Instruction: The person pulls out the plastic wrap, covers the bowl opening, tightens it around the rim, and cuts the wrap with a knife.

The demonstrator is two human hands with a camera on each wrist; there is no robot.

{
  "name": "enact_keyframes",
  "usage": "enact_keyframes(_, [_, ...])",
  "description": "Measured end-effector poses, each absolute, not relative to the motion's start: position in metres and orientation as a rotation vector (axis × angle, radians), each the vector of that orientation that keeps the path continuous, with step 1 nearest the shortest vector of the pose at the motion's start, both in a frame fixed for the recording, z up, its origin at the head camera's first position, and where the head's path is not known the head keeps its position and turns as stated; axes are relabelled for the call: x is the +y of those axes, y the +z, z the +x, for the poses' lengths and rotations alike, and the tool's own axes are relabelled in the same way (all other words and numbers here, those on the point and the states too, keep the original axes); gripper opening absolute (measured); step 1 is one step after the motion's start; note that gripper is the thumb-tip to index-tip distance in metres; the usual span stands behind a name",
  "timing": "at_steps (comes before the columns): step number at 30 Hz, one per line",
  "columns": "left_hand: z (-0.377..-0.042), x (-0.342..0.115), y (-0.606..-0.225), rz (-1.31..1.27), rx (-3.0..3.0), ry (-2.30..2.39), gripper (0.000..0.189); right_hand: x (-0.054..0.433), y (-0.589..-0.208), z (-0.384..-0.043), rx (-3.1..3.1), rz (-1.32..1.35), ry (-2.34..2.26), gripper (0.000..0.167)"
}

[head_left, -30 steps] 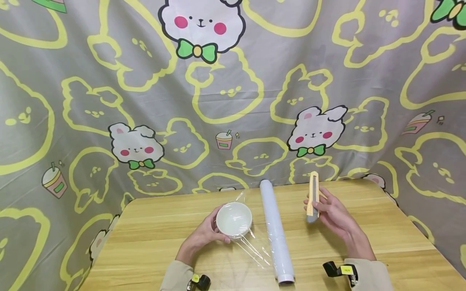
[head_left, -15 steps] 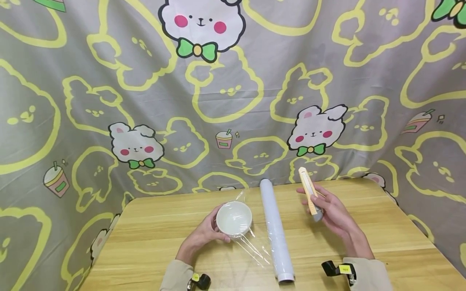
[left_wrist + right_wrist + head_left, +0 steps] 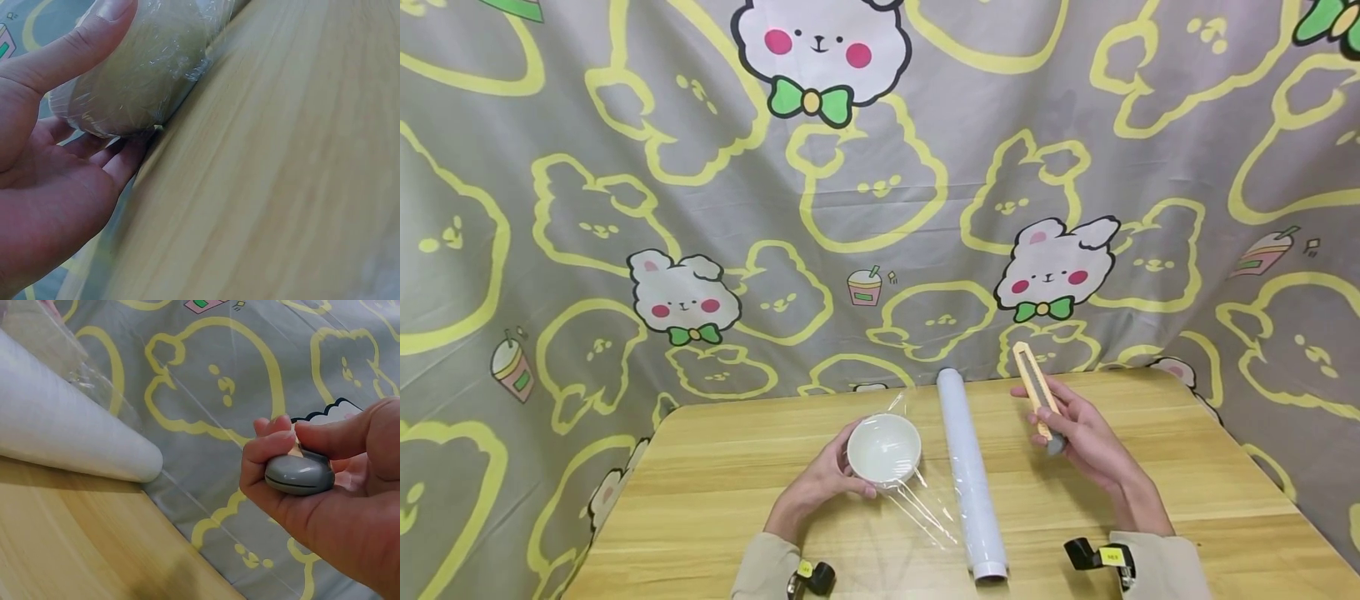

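Observation:
My left hand (image 3: 827,477) holds a white bowl (image 3: 883,450) by its left side, thumb in front and fingers behind. Clear cling film (image 3: 928,500) covers the bowl and stretches toward the roll; in the left wrist view the wrapped bowl (image 3: 147,75) sits between thumb and fingers. The cling film roll (image 3: 972,475) lies lengthwise on the table, right of the bowl. To the right of the roll, my right hand (image 3: 1090,433) grips a yellow utility knife (image 3: 1036,387) with a grey end, raised above the table. That grey end of the knife (image 3: 300,475) faces the right wrist camera.
The wooden table (image 3: 715,500) runs back to a grey curtain (image 3: 880,208) printed with yellow outlines and rabbits. Curtain also hangs along both sides. Each sleeve carries a black wrist camera (image 3: 820,581) at the cuff.
The utility knife has tilted from nearly upright to leaning left, turning in the right hand's fingers. The left hand, bowl and roll have stayed in place.

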State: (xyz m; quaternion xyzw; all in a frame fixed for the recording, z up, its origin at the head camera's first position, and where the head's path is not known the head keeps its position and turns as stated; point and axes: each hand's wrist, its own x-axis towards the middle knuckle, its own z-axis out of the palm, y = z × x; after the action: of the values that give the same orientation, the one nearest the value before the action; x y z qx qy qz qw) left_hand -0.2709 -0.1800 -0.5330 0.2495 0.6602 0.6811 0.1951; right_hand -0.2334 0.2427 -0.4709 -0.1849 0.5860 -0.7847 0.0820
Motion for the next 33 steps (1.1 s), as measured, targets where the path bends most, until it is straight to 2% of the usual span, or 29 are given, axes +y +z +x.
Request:
enact_keyframes(25, [-0.2709, -0.1799, -0.5334, 0.72, 1.839, 1.921, 0.112, 0.2447, -0.4687, -0.2297, 1.838, -0.523, -2.194, 0.063])
enact_keyframes(33, [-0.2711, -0.1795, -0.5334, 0.722, 1.834, 1.925, 0.112, 0.2434, -0.4664, -0.2281, 1.885, -0.483, -2.188, 0.059])
